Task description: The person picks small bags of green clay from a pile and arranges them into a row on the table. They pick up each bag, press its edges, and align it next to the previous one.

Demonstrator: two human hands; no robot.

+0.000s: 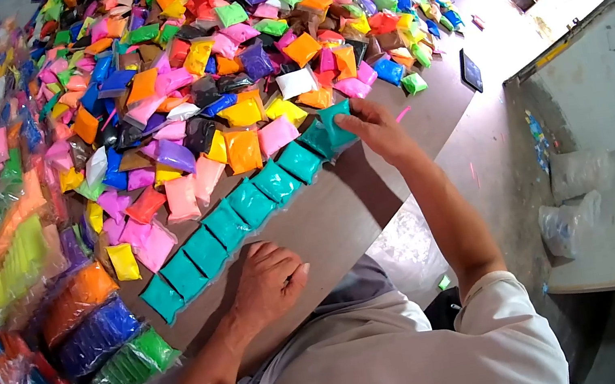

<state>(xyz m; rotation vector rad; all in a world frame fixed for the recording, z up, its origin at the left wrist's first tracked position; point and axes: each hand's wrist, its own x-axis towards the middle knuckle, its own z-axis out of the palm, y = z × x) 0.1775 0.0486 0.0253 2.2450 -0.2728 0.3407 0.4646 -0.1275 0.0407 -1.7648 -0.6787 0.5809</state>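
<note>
A row of teal packets [225,224], each a small sealed plastic pouch, runs diagonally across the table in front of me. At the row's far right end my right hand [372,129] pinches a teal packet [337,122] by its edge, with the packet lying at or just above the row's last pouches. My left hand [268,279] rests near the table's front edge, just below the row and apart from it. Its fingers are curled in, and nothing shows in them. Beyond the row lies a large heap of colourful packets [235,110].
Bagged stacks of same-coloured packets, such as a green bundle [131,369] and a blue bundle [99,337], line the left side. A dark phone-like device [470,71] lies by the table's right edge. Clear plastic bags [568,224] sit on the floor at right.
</note>
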